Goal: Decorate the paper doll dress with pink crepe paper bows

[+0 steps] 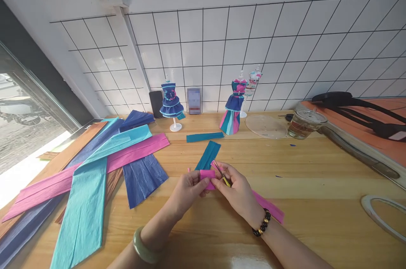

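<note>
My left hand (189, 188) pinches a small folded piece of pink crepe paper (207, 174) between thumb and fingers. Small scissors (226, 181) with a yellow handle sit in my right hand (236, 186), blades pointing up and to the left. The right thumb and a finger also touch the pink piece's edge. A thin pink scrap (213, 163) shows by the blades. Behind my hands lies a teal paper strip (209, 154), with a narrower teal strip (204, 137) farther back. A longer pink strip (271, 207) is partly hidden under my right wrist.
Long crepe strips in turquoise (85, 205), pink, blue and orange overlap at the left. Against the tiled wall stand mini dress forms in a blue dress (169, 100), a multicolored gown (233, 108) and a patterned top (253, 80). A lidded glass jar (305, 124) stands right.
</note>
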Available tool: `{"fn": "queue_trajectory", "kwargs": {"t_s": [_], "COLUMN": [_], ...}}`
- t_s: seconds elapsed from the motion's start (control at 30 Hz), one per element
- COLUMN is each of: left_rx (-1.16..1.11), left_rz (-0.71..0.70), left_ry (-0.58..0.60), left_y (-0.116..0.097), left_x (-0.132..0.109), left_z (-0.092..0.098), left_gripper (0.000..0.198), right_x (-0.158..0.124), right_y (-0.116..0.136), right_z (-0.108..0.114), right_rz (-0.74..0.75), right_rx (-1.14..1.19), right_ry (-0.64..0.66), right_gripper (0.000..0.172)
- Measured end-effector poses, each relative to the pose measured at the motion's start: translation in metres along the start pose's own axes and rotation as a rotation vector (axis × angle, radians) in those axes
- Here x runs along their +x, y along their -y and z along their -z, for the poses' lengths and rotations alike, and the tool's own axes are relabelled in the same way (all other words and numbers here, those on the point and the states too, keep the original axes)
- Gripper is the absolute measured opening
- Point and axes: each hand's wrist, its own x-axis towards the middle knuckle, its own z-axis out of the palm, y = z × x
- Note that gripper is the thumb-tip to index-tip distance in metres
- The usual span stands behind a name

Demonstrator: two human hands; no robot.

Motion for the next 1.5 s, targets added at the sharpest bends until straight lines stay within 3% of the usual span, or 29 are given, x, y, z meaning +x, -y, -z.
{"fn": "queue_trajectory", "kwargs": {"t_s": [0.3,0.53,0.83,1.0,1.23,1.5], "left_rx": [0.014,0.065,0.062,0.027,-0.042,-0.250], "left_rz": [-0.016,0.048,0.049,0.062,0.007,0.002], "left_ry": [-0.062,0.090,0.006,0.048,-0.048,-0.111], "left_y": [0.000,0.006,0.002,0.006,-0.005,0.008], "left_x": [0.000,-0.002,-0.001,0.001,-0.001,0.005], "left_z": [0.001,0.001,0.001,0.002,0.006,0.017], "left_gripper": [0.030,0.031,0.029,0.028,0.021,0.022], "right_x": [0.001,0.000,0.001,0.001,0.000,-0.005], "right_y": [0.008,0.008,0.009,0.006,0.010,0.012], "right_z": [0.001,0.000,0.001,0.001,0.003,0.002], "right_rz": [0.023,0.025,0.032,0.019,0.058,-0.009], "right_rx": [-0.015,-0.036,-0.053,-0.055,-0.091,-0.142], "right_ry": [-0.001,-0.032,-0.051,-0.073,0.025,0.204], "right_gripper": [0.027,0.033,0.025,0.029,0.025,0.031]}}
